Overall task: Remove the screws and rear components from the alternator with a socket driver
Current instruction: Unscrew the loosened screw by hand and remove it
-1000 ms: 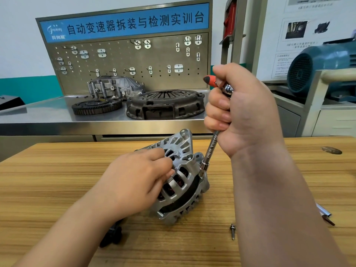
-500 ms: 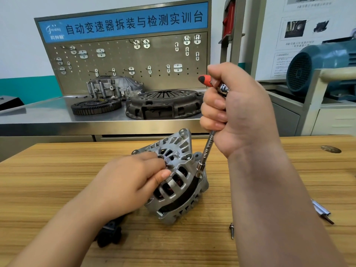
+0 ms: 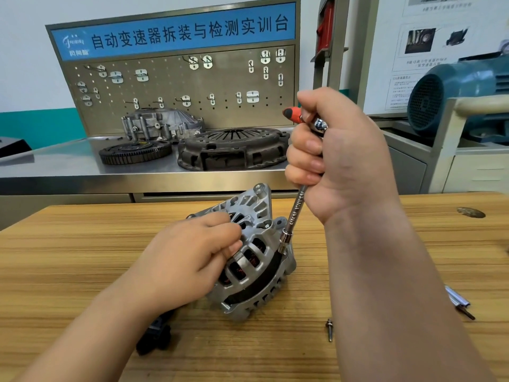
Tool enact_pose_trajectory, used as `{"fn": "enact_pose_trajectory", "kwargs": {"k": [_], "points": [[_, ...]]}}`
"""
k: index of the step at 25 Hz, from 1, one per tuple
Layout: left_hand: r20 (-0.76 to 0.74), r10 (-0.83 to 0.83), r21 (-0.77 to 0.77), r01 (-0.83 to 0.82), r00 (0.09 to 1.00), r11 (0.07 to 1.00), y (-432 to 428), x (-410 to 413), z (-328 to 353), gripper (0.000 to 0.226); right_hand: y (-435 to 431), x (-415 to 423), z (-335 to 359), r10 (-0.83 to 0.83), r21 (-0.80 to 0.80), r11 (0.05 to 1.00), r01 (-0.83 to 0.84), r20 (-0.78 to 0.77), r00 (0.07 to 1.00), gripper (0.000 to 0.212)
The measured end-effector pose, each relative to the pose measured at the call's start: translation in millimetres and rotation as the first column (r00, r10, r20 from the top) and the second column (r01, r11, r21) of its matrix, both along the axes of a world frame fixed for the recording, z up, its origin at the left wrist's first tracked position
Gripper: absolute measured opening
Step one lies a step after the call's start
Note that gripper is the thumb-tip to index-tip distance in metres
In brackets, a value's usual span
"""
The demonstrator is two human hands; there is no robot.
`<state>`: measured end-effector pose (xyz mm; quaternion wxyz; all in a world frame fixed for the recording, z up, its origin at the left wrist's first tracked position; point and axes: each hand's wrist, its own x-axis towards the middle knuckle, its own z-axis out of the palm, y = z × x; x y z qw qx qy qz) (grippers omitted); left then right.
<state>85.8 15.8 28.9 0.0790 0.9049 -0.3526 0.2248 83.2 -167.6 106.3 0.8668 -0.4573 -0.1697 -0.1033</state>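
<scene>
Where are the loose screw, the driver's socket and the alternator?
loose screw [image 3: 329, 330]: head view, middle of its shank.
socket [image 3: 286, 239]: head view, its chrome side.
alternator [image 3: 242, 310]: head view, lower housing rim.

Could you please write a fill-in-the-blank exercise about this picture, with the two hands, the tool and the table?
1. The right hand grips the socket driver, whose tip sits on the ____.
2. The left hand steadies that part on the ____ table.
3. A loose screw lies on the table beside the ____ forearm.
Missing words: alternator; wooden; right.
</scene>
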Motion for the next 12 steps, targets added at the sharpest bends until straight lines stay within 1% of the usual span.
{"fn": "enact_pose_trajectory", "kwargs": {"k": [2, 4, 6, 7, 10, 12], "points": [[0.015, 0.009, -0.026, -0.009, 1.000, 1.000, -3.1, 2.3, -2.2, 0.027, 1.9, 0.6, -0.7, 0.002, -0.010, 1.000, -0.002, 0.003, 1.000, 0.031], [0.025, 0.055, -0.020, -0.054, 0.998, 0.998, -4.2, 4.6, -2.5, 0.036, 4.3, 1.3, -1.5, 0.007, -0.023, 1.000, -0.007, 0.006, 1.000, 0.028], [-0.024, 0.092, -0.027, -0.093, 0.995, 0.995, -1.1, 6.1, -1.6, 0.046, 6.9, 1.9, -2.7, 0.009, -0.037, 0.999, -0.009, 0.002, 1.000, 0.026], [-0.048, 0.098, -0.033, -0.100, 0.994, 0.994, 1.7, 6.0, -0.8, 0.046, 8.1, 2.2, -3.4, 0.010, -0.042, 0.999, -0.010, -0.002, 1.000, 0.025], [-0.092, 0.081, -0.016, -0.083, 0.992, 0.996, 8.6, 1.1, 0.8, 0.031, 10.8, 2.7, -5.1, 0.013, -0.050, 0.999, -0.014, -0.014, 1.000, 0.022], [-0.066, 0.067, 0.032, -0.065, 0.996, 0.997, 9.6, -1.4, 0.4, 0.025, 12.2, 3.3, -5.8, 0.017, -0.047, 0.999, -0.019, -0.026, 1.000, 0.024]]}}
